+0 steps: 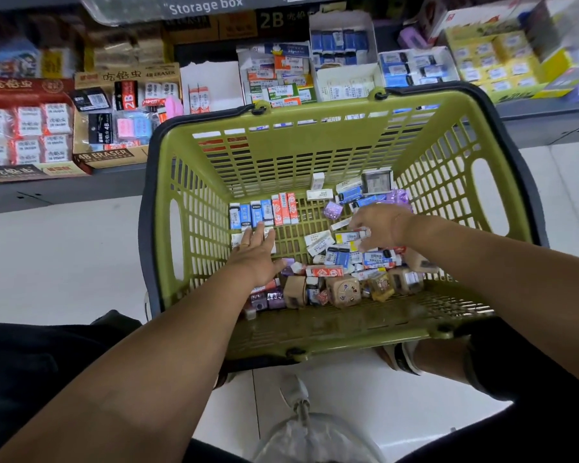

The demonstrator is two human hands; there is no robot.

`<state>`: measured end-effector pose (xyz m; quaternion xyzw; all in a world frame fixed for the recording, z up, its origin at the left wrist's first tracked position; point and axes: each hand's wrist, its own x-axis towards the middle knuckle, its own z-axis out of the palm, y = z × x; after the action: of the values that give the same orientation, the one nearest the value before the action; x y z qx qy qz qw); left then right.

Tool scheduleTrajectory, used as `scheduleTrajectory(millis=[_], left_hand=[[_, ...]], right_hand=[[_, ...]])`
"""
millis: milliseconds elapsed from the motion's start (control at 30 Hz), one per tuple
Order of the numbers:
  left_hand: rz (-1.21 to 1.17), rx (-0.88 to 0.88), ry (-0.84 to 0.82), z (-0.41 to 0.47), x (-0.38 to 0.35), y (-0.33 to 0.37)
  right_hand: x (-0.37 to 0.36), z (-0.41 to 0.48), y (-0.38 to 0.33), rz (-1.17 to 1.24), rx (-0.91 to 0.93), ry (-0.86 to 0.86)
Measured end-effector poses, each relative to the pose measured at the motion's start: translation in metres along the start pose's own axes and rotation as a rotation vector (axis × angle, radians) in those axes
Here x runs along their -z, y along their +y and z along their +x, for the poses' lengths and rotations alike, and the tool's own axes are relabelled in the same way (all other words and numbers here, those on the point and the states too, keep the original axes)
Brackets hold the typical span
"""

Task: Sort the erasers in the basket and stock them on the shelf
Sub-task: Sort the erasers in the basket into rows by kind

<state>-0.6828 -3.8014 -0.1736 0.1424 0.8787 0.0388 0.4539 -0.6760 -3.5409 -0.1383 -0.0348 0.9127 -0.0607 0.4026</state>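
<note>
Even, fairly bright indoor light falls from overhead, with no hard shadows. The pale floor (64,255) at the left and right of the frame reads brightest, and a soft shadow lies beneath the basket (194,228). The clear storage box (131,8) at the top edge carries a dull glare. Wide-angle distortion bows the shelf (64,192) edge and the basket's rim. The cartons (502,61) at upper right are smeared and soft. The right hand (381,225) is motion-blurred, its fingers (361,233) without clear outline. The erasers (264,212) in mid-frame are sharp.
</note>
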Motion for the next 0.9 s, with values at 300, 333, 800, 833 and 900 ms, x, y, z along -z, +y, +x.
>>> scheduleTrajectory(millis=[300, 333, 800, 833, 900], left_hand=[[0.008, -0.004, -0.008, -0.006, 0.003, 0.003], [0.006, -0.002, -0.009, -0.007, 0.003, 0.004], [-0.033, -0.008, 0.000, -0.003, 0.001, 0.003], [-0.045, -0.007, 0.000, -0.002, 0.001, 0.003], [-0.092, -0.001, 0.027, 0.000, 0.001, 0.003]], right_hand=[[-0.010, 0.012, -0.009, -0.068, 0.015, -0.177], [-0.013, 0.014, -0.008, -0.029, 0.019, -0.180], [-0.014, 0.024, -0.003, 0.143, 0.042, -0.198], [-0.010, 0.023, -0.001, 0.148, 0.045, -0.191], [0.007, 0.020, 0.003, 0.152, 0.043, -0.168]])
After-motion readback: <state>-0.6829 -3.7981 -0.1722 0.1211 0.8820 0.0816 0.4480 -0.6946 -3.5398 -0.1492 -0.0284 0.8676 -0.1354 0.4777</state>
